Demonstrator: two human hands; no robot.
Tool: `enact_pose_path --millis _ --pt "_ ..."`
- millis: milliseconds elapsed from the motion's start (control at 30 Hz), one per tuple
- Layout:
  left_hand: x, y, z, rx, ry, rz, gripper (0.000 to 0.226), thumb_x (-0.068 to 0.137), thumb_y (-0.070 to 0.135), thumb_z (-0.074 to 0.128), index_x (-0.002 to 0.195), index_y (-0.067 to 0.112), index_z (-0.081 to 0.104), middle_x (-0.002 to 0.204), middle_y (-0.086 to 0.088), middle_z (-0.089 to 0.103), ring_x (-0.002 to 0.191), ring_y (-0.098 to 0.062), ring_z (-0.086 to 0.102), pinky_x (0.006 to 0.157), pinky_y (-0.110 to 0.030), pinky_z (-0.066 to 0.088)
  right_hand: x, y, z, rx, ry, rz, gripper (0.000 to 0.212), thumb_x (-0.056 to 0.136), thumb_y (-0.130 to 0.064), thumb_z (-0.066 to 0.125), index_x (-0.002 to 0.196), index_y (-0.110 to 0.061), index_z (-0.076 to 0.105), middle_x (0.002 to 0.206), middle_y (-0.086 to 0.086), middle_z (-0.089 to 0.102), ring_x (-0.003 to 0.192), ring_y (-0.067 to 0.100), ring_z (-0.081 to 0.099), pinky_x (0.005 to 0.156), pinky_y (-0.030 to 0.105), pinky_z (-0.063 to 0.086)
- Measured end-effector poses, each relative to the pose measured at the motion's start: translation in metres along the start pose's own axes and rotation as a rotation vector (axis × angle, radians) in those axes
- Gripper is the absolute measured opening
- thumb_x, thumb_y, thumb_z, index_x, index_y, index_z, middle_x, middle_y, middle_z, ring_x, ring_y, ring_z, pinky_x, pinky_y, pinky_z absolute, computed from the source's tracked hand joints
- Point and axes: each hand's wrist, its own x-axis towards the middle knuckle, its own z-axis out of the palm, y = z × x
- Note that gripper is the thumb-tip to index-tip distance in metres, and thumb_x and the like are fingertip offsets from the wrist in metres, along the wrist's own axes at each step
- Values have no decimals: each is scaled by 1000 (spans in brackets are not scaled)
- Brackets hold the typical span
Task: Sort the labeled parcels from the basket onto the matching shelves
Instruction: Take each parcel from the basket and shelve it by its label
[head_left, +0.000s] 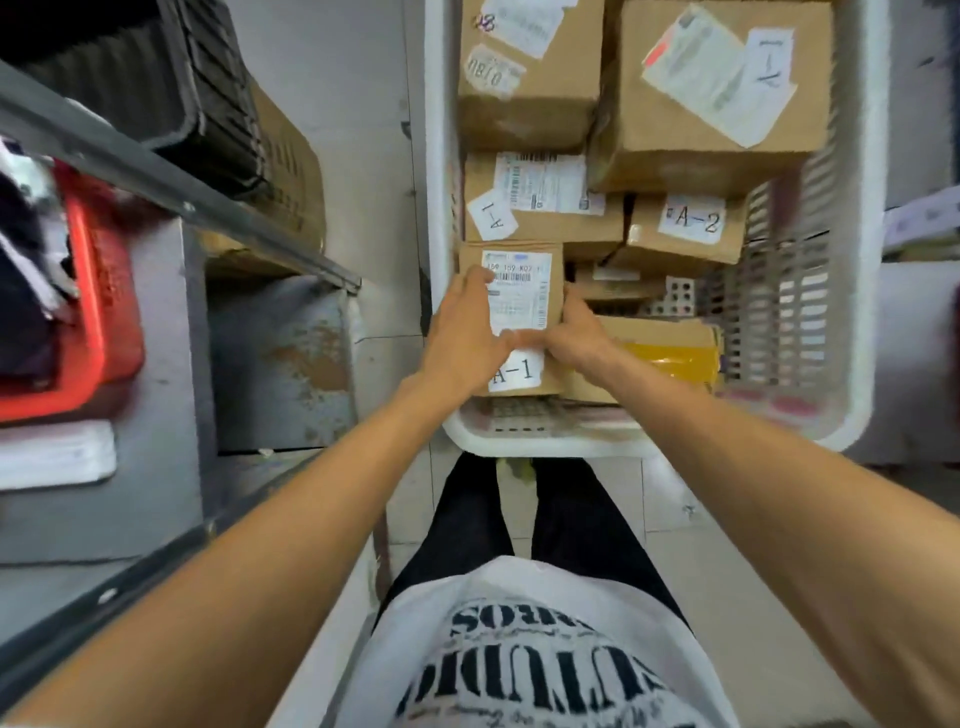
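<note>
Head view, looking down. The small A-1 parcel (524, 291), a brown carton with a printed shipping label on top and a white "A-1" tag at its near end, sits in the near-left corner of the white plastic basket (866, 260), between my two hands. My left hand (462, 332) covers its left side, the fingers (478, 278) spread over the top left edge and the thumb lying across the near part of the label. My right hand (576, 338) clasps the right side, fingers (571, 306) curled down round that edge, the thumb meeting my left thumb. Whether the carton is lifted clear of what lies under it, I cannot tell.

Just beyond it lies a second A-1 parcel (540, 218); to the right of that, an A-2 parcel (685, 228). Two larger cartons (711, 119) fill the far end. A parcel with yellow tape (670, 353) lies beside my right hand.

To the left stands a metal shelf (156, 171) carrying a red crate (104, 291), a black crate (208, 93) and a cardboard box (291, 166).
</note>
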Motion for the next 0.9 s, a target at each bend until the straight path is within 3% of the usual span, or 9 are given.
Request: enact_pose_path --millis 100,233,300,400,533,700,900 --pt "2 0 -4 -12 34 20 52 79 10 65 126 9 43 124 -8 50 111 -23 53 94 -40 48 2 3 -12 46 4 -15 125 26 -50 95 136 -17 44 122 -4 66 111 15 63 96 44 51" --pt "4 13 -16 -48 61 42 44 83 8 64 123 11 46 118 0 50 101 -9 51 85 -20 44 -35 -35 -17 51 86 37 63 62 -6 85 117 -13 54 123 5 65 110 20 63 94 43 52" --pt "7 22 -25 -57 63 76 45 83 7 64 124 11 47 119 1 51 100 -8 50 88 -22 46 -45 -41 -23 72 92 16 51 70 4 78 111 -17 55 122 7 65 104 18 65 84 33 55" --pt "12 40 -40 -58 65 136 44 80 7 64 120 13 49 113 0 53 98 -13 54 89 -35 51 -58 -50 -40 90 137 -10 51 71 4 77 111 -16 53 119 2 65 95 11 63 72 21 53" --pt "18 74 -59 78 -2 214 46 82 12 62 126 14 48 122 -3 54 108 -20 54 91 -42 48 -90 -66 -74 93 290 -66 69 65 -1 83 123 -15 48 119 3 66 107 19 64 92 45 53" --pt "12 134 -77 315 -98 344 52 80 23 66 127 9 47 124 -10 55 113 -28 53 86 -36 45 -155 -91 -114 155 494 -204 71 70 2 78 124 -21 38 117 -3 64 110 18 62 92 42 53" --pt "-23 199 -93 395 -39 491 48 83 21 67 126 13 48 122 -8 58 106 -27 58 88 -43 51 -231 -105 -137 169 680 -347 76 72 1 77 134 -15 36 119 -2 62 108 15 62 94 41 52"
